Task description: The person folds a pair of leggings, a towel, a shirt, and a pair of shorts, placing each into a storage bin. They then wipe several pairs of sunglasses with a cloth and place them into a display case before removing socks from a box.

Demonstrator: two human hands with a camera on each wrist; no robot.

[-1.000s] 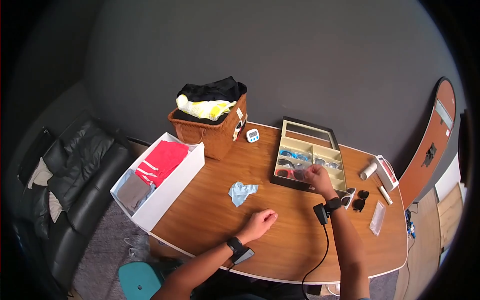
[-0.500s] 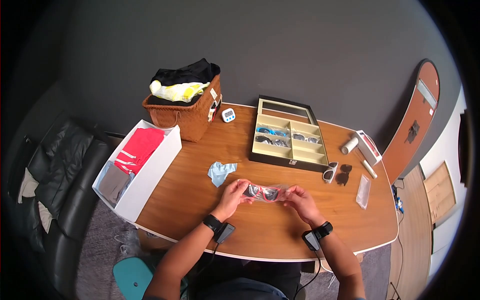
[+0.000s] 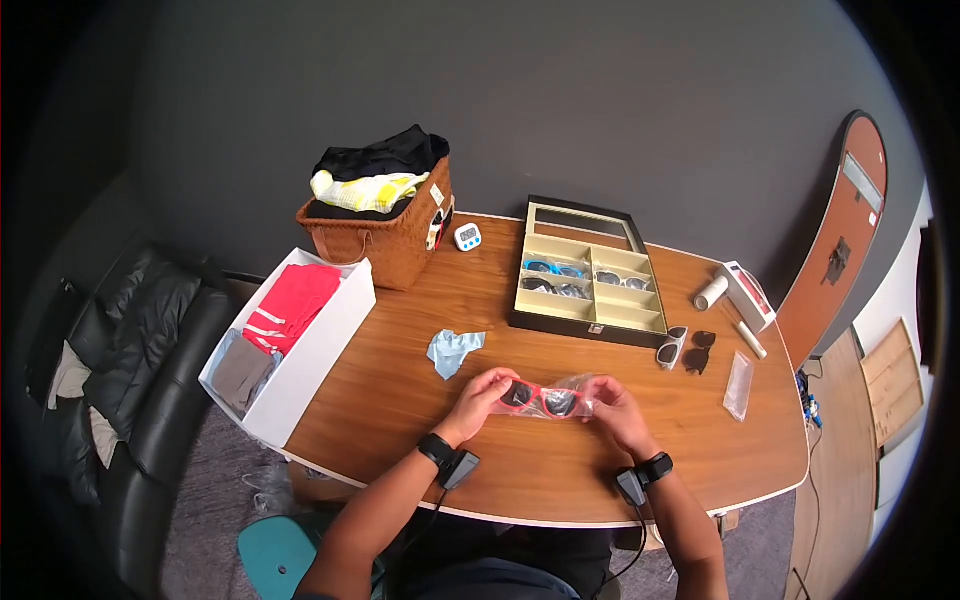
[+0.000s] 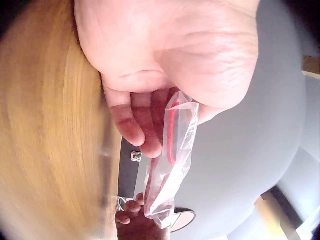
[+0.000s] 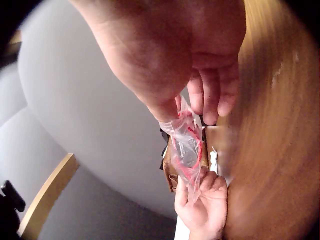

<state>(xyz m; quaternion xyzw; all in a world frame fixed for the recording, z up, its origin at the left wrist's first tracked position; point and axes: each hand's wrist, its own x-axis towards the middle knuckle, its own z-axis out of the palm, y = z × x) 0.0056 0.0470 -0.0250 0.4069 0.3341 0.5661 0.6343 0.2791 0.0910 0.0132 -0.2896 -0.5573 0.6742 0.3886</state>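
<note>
Red-framed sunglasses (image 3: 541, 398) with dark lenses lie inside a clear plastic bag (image 4: 172, 175), held up between both hands above the table's front half. My left hand (image 3: 484, 402) pinches the bag and glasses at their left end. At the other end, my right hand (image 3: 617, 412) grips the bag between thumb and fingers, seen close in the right wrist view. Behind them stands an open sunglasses case (image 3: 590, 325) with cream compartments, several of them holding bagged glasses. A light blue cloth (image 3: 456, 352) lies crumpled just beyond the left hand.
White sunglasses (image 3: 671, 348), black sunglasses (image 3: 700, 352) and an empty clear bag (image 3: 738, 385) lie to the right. A white box of folded clothes (image 3: 335, 345) and a brown basket (image 3: 390, 255) stand left, near a small timer (image 3: 467, 237).
My right hand has brought the bagged red sunglasses from the case to the front, and my left hand has taken hold of the other end. The glasses now face up more.
</note>
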